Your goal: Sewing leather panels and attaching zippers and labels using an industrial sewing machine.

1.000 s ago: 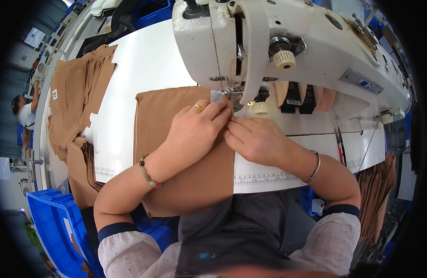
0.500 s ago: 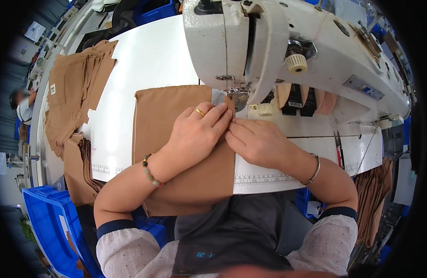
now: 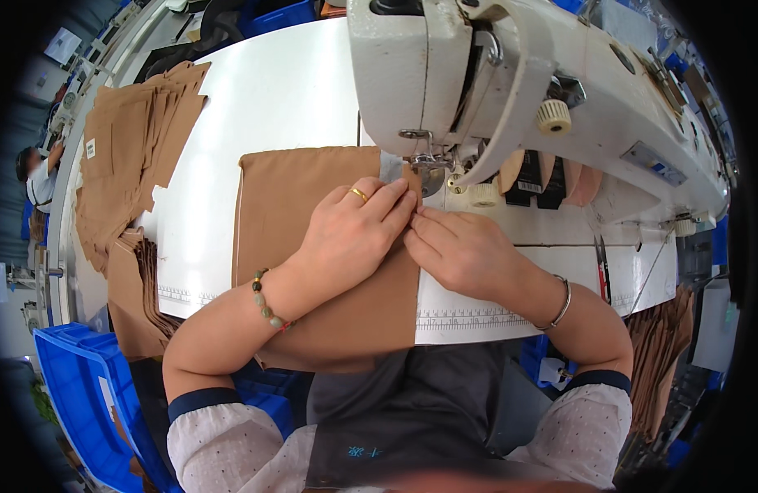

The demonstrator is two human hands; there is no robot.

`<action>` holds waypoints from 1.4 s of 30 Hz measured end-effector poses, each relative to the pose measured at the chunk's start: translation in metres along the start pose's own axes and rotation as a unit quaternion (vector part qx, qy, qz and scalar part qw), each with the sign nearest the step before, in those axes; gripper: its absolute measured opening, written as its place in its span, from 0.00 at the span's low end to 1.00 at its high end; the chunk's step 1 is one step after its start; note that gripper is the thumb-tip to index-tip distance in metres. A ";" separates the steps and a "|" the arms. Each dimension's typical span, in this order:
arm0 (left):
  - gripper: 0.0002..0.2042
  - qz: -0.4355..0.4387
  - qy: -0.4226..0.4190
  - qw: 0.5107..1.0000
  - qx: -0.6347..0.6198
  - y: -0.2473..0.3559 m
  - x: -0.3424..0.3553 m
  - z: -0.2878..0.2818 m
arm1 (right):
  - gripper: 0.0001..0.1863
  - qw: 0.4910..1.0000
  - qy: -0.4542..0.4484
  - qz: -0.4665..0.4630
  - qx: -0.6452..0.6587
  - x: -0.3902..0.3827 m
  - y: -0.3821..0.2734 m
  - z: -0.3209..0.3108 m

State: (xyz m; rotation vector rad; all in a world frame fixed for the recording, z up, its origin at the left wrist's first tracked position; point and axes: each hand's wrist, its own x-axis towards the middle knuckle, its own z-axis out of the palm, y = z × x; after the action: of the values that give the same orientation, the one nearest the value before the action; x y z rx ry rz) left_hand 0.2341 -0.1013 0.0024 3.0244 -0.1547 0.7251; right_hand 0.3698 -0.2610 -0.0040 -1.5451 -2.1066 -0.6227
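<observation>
A brown fabric piece (image 3: 280,197) lies on the white sewing table, its near end hanging over the front edge. The far right corner reaches the presser foot (image 3: 428,163) of a white sewing machine (image 3: 395,74). My left hand (image 3: 354,226) rests on the cloth, fingers together, gripping it close to its right edge. Against those fingertips, my right hand (image 3: 465,251) pinches the same edge just in front of the foot. A grey-white patch (image 3: 391,167) shows beside the foot. The fingers hide what lies between them.
Stacked brown cut pieces (image 3: 128,148) lie at the far left, with folded ones (image 3: 136,300) hanging nearer. A blue crate (image 3: 91,394) stands lower left. Scissors (image 3: 602,267) and a measuring scale (image 3: 469,316) are on the right. More brown pieces (image 3: 658,353) hang beyond the table.
The fabric's near end has drawn up a little toward the machine. Both hands keep nearly the same hold. The machine sits slightly farther right in the picture.
</observation>
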 end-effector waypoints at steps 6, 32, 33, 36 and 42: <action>0.19 -0.010 -0.002 1.000 -0.009 0.000 0.000 0.000 | 0.10 1.000 -0.018 0.005 0.005 -0.001 -0.001 -0.001; 0.24 -0.038 -0.131 0.986 -0.100 0.064 -0.057 -0.058 | 0.15 0.979 -0.092 0.176 0.045 -0.022 -0.104 -0.052; 0.27 -0.056 -0.146 0.979 -0.133 0.076 -0.065 -0.065 | 0.17 0.973 -0.064 0.212 0.068 -0.038 -0.119 -0.047; 0.33 -0.074 -0.141 0.976 -0.146 0.104 -0.095 -0.067 | 0.18 0.947 -0.005 0.301 0.115 -0.066 -0.161 -0.025; 0.22 -0.031 -0.052 0.998 0.012 0.111 -0.134 -0.036 | 0.38 0.757 0.007 0.549 0.355 -0.066 -0.185 0.003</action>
State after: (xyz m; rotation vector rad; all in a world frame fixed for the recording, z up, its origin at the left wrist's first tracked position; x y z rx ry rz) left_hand 0.0870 -0.1981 -0.0258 3.0752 -0.0535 0.5678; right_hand 0.2103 -0.3594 -0.0629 -1.8435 -0.8434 0.5324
